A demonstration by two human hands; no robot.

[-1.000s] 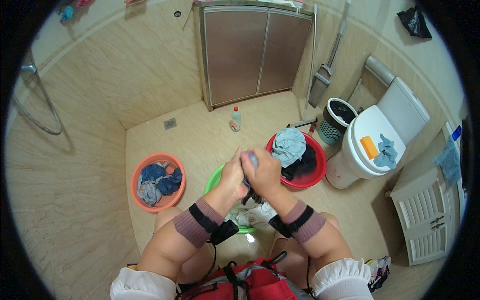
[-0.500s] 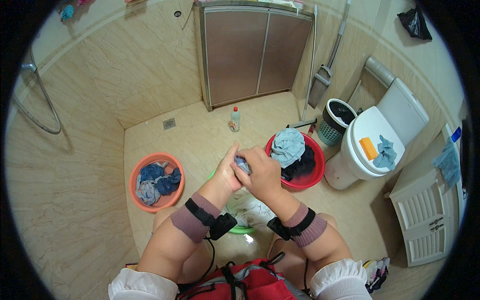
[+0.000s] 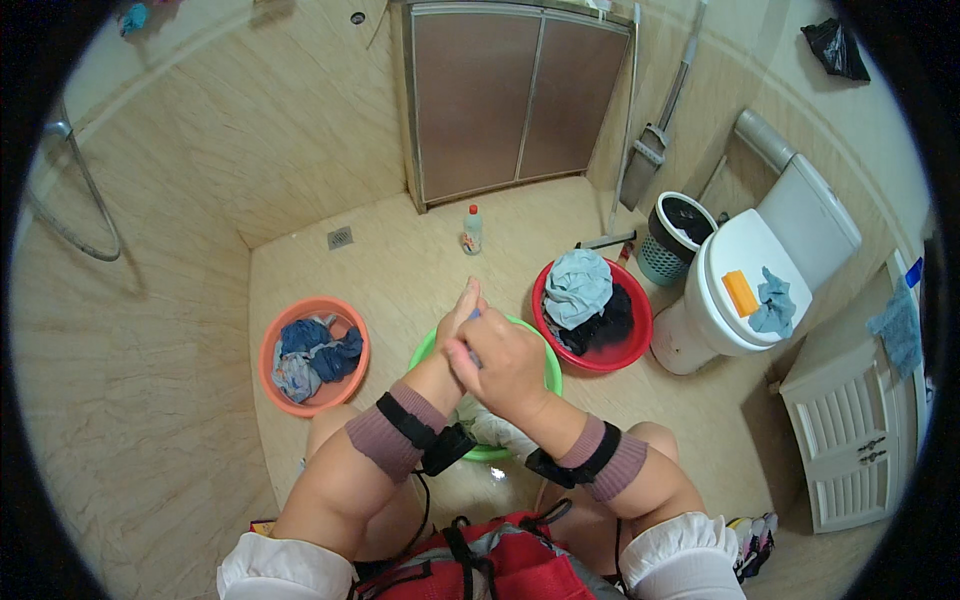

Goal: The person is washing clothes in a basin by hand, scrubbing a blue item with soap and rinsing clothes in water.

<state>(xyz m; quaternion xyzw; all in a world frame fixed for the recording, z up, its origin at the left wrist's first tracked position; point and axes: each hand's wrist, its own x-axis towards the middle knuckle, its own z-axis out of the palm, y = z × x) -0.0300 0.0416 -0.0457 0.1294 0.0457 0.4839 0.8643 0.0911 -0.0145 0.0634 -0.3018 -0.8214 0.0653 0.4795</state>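
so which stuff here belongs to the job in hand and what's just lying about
Seems part of it:
- bluish thing, mostly hidden between left hand and right hand
- green basin with whitish cloth
- probably red basin and orange basin, both holding cloths

Apparently just about:
- dustpan
- bin
- black bag

Bluish item (image 3: pixel 475 315) mostly hidden by fingers (image 3: pixel 492 326); green basin (image 3: pixel 556 375) partly covered; red bag (image 3: pixel 520 562) cropped
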